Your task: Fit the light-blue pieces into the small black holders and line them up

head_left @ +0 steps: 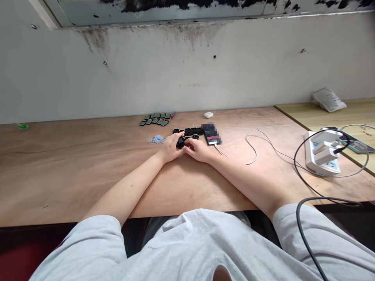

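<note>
My left hand (171, 148) is closed around a small black block-shaped part (180, 143) above the wooden table. My right hand (198, 150) pinches at the part's near right edge, its fingertips against it and close to my left thumb. The part's exact kind is too small to make out. Just beyond my hands, more black parts (193, 131) are grouped in rows. Left of my left hand lies a loose pile of small pale blue pieces (157, 139). Farther back, several flat green-grey pieces with dark edges (155, 121) are laid out in two rows.
A phone (211, 134) with a white cable lies right of the black parts. A white earbud case (208, 114) sits near the wall. A power strip (322, 156) with chargers and looping cables stands at right. A black cable (299, 218) crosses my right sleeve.
</note>
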The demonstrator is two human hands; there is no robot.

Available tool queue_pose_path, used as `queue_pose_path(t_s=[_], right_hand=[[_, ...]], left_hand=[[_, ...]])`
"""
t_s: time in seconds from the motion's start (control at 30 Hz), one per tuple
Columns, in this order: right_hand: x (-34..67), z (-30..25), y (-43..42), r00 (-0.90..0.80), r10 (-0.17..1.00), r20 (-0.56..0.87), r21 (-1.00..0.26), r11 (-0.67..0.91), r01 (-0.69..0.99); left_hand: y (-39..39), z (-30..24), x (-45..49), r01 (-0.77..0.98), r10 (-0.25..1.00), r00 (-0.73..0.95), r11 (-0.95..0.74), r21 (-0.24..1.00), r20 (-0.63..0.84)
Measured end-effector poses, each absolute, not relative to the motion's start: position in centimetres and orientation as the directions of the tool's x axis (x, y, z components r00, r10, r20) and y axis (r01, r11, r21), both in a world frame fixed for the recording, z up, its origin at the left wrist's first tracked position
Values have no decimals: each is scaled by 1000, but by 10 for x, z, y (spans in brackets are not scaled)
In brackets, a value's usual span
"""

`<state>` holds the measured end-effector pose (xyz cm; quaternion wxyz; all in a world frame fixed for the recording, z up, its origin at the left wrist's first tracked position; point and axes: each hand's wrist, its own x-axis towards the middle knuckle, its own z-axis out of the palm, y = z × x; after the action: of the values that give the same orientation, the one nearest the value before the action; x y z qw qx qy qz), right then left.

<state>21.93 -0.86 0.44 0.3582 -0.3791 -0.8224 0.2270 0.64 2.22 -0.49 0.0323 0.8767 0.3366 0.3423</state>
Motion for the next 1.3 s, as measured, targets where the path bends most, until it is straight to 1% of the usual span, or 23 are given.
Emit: queue_pose_path(t_s=[0.1,0.2,0.33,0.43,0.53,0.7,0.8,0.9,1.0,1.13,1.3], right_hand=[[219,5,-10,-468,782,412,-643,613,459],[219,6,-11,-487,773,407,-635,623,457],[219,6,-12,-495,766,410,-618,632,467],[219,5,-11,-500,766,405,-616,632,470],[219,3,-11,-479,787,389,-606,610,511],[219,3,-10,-463,801,379,-582,595,553],[219,3,-9,-465,802,374,-590,593,548],[218,3,-9,-465,803,374,-588,592,551],[219,3,-9,-470,799,375,-570,598,562],[218,0,-8,-495,775,393,-527,631,570],[216,-3,-7,-510,765,393,-502,644,578]], left_hand=[[26,-5,1,619,643,480,-730,290,597],[32,-5,-6,621,664,448,-713,326,599],[36,-4,-13,628,713,437,-678,382,548],[34,-4,-13,633,729,455,-668,391,511],[29,-4,-9,636,710,496,-689,348,500],[23,-2,-2,615,617,587,-761,208,524],[21,-1,-1,591,581,622,-788,172,525],[18,0,-2,579,563,625,-799,163,541],[11,1,-7,591,575,610,-788,171,545],[-2,-2,-21,609,609,620,-771,186,495],[-9,-3,-33,635,698,557,-707,311,449]])
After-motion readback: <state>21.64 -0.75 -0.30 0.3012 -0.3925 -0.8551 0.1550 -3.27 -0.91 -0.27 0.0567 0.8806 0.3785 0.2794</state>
